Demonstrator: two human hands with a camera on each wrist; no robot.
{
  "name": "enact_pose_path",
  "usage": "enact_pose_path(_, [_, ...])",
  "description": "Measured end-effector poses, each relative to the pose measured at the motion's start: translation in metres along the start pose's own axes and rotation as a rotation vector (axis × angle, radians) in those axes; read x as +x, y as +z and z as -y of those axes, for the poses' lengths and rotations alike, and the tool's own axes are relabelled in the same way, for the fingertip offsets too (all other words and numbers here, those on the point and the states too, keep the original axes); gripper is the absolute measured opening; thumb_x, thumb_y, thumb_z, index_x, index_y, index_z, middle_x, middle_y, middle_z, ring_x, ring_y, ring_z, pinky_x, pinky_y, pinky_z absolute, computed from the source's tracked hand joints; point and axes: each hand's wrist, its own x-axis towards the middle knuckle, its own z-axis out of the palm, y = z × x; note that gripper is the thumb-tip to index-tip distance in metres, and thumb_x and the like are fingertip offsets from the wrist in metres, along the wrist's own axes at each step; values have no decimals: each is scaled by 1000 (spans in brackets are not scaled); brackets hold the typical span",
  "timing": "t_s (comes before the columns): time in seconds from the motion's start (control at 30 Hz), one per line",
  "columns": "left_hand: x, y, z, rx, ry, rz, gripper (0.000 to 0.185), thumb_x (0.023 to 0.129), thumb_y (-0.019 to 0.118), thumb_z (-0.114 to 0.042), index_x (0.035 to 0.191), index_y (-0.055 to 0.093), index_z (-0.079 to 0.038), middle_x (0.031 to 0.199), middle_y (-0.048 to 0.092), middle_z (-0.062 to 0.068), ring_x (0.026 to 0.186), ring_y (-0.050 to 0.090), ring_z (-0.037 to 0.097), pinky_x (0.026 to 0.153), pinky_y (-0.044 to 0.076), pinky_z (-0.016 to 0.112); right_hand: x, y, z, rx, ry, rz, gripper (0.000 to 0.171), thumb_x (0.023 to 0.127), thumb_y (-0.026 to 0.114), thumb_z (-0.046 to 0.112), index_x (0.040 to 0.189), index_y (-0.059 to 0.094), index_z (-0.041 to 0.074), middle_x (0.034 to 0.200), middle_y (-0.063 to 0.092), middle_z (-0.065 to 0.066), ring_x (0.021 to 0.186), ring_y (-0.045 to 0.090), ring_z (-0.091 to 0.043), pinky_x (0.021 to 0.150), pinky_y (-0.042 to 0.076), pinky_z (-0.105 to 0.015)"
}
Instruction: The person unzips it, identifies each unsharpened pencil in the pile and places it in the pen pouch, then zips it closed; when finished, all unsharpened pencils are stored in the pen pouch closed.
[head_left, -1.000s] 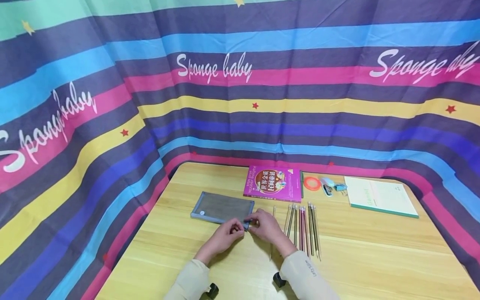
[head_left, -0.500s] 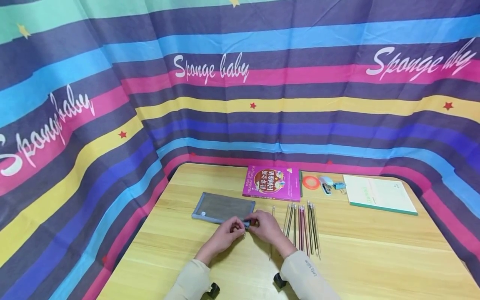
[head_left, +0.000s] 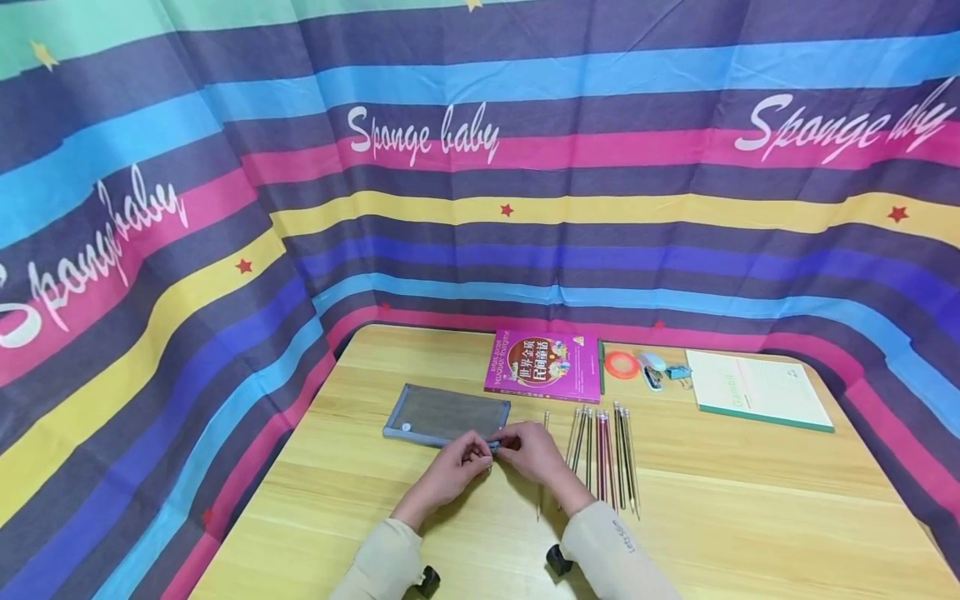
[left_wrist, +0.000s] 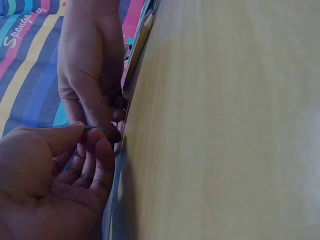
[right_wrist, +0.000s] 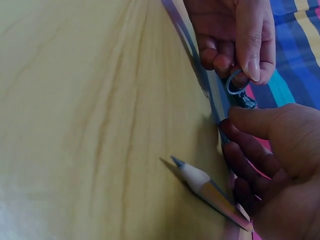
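**Operator:** Fingers [right_wrist: 252, 47] of my left hand [head_left: 450, 468] are curled and pinching the small metal ring of the zipper pull [right_wrist: 235, 85] at the near right corner of the grey mesh pencil pouch [head_left: 448, 413]. My right hand [head_left: 534, 456] has its fingers [right_wrist: 245, 150] bent and pressed onto the pouch's blue edge just beside that pull, pinning the corner to the wooden surface [head_left: 712, 517].

**Listener:** Which way does the pouch lie from your hands?

**Operator:** It stretches away to the left and slightly back from both hands, flat, with its long axis running left to right. The zipper edge is the near long side, so the pull sits at that edge's right end, right under my fingertips. The left hand is the one on the pull; the right only steadies.

**Listener:** What is nearby?

**Operator:** One pencil [right_wrist: 207, 190] lies by itself under my right hand, touching the surface. A row of pencils [head_left: 603, 454] lies just to the right, running front to back. Further back are a pink book [head_left: 545, 366] and a green-edged notebook [head_left: 757, 389].
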Motion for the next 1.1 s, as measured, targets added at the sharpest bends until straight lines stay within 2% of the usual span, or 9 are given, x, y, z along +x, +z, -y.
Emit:
enact_pose_path(0.33, [-2,0,-2,56,18,-40,10,99,70,-13,101,62,-6,91,64,6,78,59,10,66,52,21,1,-2,-1,56,46,36,18,89,78,6,103,82,15,91,78,1,77,66,-6,71,58,-21])
enact_pose_path(0.7, [-3,0,2,106,35,-64,10,97,72,-14,98,63,-9,89,65,3,78,59,9,69,52,21,-1,-3,-5,91,57,64,17,89,78,7,104,82,14,92,77,0,78,66,-7,71,57,-21])
enact_pose_path(1.1, [-4,0,4,107,49,-64,9,97,72,-11,97,63,-9,88,65,2,78,59,7,69,52,20,0,-5,-6,111,91,81,19,87,80,7,105,81,13,91,76,0,77,66,-9,70,58,-22])
